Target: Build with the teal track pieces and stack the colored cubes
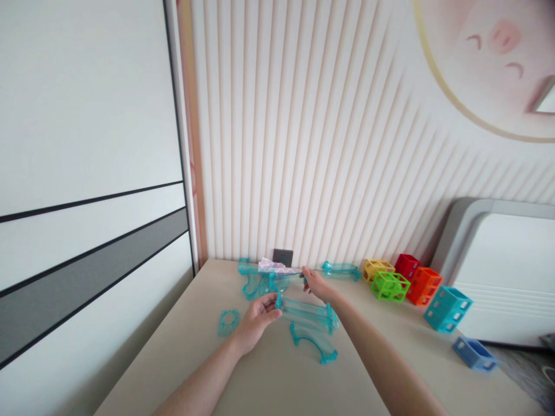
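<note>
Translucent teal plastic track pieces lie around both hands on the light table. My left hand [259,319] is closed, thumb and fingers pinching the left end of a straight translucent teal track piece [306,311]. Farther back, my right hand [316,284] has its fingers closed at the right end of another translucent teal track piece [277,282], which stretches left. The exact grip there is partly hidden. A curved teal track piece [313,342] lies just in front of the straight one. Left of my left hand sits a small teal ring-shaped frame [228,322].
By the ribbed wall are a lilac-and-white item [271,266], a dark wall socket [283,256] and another teal track piece [341,271]. Open-sided blocks stand at right: yellow [376,269], green [390,286], red [406,266], orange [425,286], teal [448,309], blue [475,353]. A white cabinet [87,144] borders the left.
</note>
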`<control>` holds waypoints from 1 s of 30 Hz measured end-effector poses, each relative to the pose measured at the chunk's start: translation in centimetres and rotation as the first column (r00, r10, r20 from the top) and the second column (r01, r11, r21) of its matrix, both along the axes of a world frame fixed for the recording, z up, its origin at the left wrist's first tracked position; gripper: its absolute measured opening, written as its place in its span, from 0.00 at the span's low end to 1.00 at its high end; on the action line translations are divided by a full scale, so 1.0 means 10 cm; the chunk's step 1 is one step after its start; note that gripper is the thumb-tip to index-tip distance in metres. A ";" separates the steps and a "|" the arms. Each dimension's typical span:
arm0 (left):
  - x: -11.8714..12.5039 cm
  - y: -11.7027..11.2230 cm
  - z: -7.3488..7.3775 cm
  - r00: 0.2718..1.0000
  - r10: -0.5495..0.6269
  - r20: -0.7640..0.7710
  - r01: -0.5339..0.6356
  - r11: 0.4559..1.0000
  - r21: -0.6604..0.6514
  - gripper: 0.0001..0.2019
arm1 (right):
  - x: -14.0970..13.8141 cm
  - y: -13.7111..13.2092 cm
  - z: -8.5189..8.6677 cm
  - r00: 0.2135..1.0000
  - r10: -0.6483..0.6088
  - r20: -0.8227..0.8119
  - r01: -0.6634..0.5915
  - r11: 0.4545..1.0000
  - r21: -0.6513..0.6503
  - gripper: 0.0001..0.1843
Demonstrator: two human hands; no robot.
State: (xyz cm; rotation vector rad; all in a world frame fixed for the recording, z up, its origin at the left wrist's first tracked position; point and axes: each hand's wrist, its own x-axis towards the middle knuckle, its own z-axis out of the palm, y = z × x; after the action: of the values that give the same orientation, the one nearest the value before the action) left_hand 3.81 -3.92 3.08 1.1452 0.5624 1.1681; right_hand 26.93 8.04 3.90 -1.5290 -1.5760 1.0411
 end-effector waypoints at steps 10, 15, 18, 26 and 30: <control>0.00 0.02 -0.01 0.999 0.031 -0.025 -0.031 0.999 -0.011 0.22 | -0.01 -0.06 0.11 0.964 -0.020 -0.265 -0.003 0.996 -0.086 0.29; -0.01 0.05 -0.07 0.996 0.079 -0.030 -0.079 0.997 -0.010 0.23 | 0.01 -0.14 0.20 0.918 -0.050 -0.394 0.051 0.999 -0.009 0.27; -0.01 0.08 -0.07 0.987 0.157 -0.021 -0.158 0.987 -0.017 0.25 | 0.09 -0.30 0.26 0.886 -0.047 -0.460 0.097 0.992 0.085 0.27; 0.00 0.12 -0.05 0.945 0.325 -0.023 -0.326 0.945 -0.021 0.26 | 0.34 -0.87 0.12 0.782 0.038 -0.622 0.162 0.952 0.261 0.23; 0.02 0.09 -0.03 0.955 0.295 -0.044 -0.295 0.956 0.003 0.25 | 0.28 -1.05 0.04 0.815 0.127 -0.565 0.106 0.926 0.362 0.18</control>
State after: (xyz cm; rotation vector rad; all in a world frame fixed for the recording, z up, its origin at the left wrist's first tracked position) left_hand 3.97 -2.97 2.74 1.1112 0.7890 1.3982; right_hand 29.76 -2.48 4.32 -0.8228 -1.2455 1.0100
